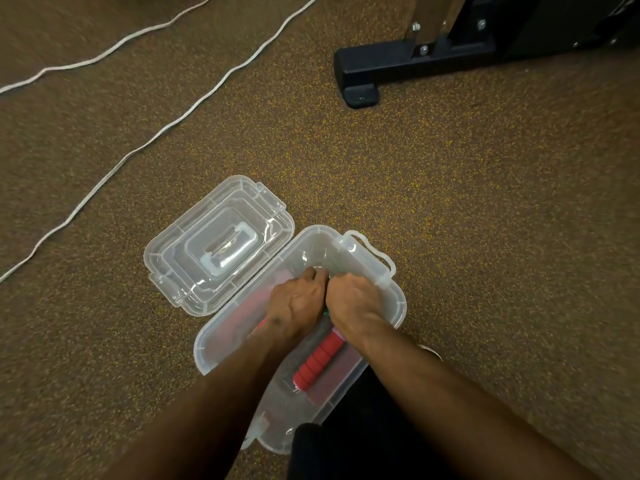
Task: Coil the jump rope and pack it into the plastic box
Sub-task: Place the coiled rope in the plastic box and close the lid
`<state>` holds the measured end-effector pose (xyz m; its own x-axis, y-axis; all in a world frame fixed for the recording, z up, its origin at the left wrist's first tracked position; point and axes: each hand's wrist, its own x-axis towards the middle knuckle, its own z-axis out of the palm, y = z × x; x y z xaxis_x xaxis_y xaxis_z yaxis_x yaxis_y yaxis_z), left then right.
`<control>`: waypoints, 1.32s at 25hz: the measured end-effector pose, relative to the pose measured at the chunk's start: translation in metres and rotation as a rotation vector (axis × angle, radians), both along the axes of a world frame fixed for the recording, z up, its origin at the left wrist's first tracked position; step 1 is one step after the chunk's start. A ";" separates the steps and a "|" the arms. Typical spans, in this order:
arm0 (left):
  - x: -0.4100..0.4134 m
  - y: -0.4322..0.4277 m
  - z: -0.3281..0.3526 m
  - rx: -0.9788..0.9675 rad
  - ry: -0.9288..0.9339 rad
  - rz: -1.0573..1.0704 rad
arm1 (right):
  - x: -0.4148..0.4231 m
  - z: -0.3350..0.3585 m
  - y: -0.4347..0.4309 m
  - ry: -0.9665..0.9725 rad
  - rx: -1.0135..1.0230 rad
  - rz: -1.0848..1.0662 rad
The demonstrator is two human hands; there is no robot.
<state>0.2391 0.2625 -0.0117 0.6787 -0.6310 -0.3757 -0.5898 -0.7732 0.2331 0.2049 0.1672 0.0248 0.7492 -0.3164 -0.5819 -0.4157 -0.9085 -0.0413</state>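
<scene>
Clear plastic is what catches the eye first: a see-through plastic box (398,301) sits on the brown, yellow-flecked gym floor (467,202), with its hinged lid (221,244) thrown open and lying flat to the left, inner side up. The jump rope (318,362) is inside the box. Its red ribbed handle (308,374) lies slantwise along the near half, between the person's two forearms, and a sliver of green cord (327,310) peeps out where the two hands meet. Both hands are down in the far half of the box, touching each other, knuckles upward. The right hand (353,299) is clenched tight, with the green cord showing at its thumb edge, so it looks to be grasping the rope. The left hand (298,303) has its fingers bent down into the box, but they are hidden from where I stand, and I cannot tell whether they grip anything. A blurred red shape shows through the box wall beside the left wrist. A white latch (375,252) hangs off the far corner of the box. Well apart, a white cable (166,128) snakes across the floor in two lines at the upper left, and the black metal foot of a gym machine (360,74) stands at the upper right. A dark trouser leg (346,445) is just beside the near end of the box.
</scene>
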 end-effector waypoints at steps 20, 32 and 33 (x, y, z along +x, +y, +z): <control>0.013 0.080 0.136 -0.505 0.313 0.385 | -0.016 0.113 -0.027 -0.194 0.760 -0.319; 0.170 0.109 0.026 -0.396 0.286 0.721 | 0.161 0.029 -0.011 -0.053 0.441 0.029; 0.173 0.109 0.015 -0.347 0.266 0.713 | 0.166 0.018 -0.010 0.009 0.424 0.027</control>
<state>0.4120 0.3716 0.0037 0.8752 -0.1935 -0.4433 0.1219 -0.7987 0.5892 0.3712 0.1571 0.0426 0.7481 -0.0277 -0.6630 -0.3942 -0.8223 -0.4104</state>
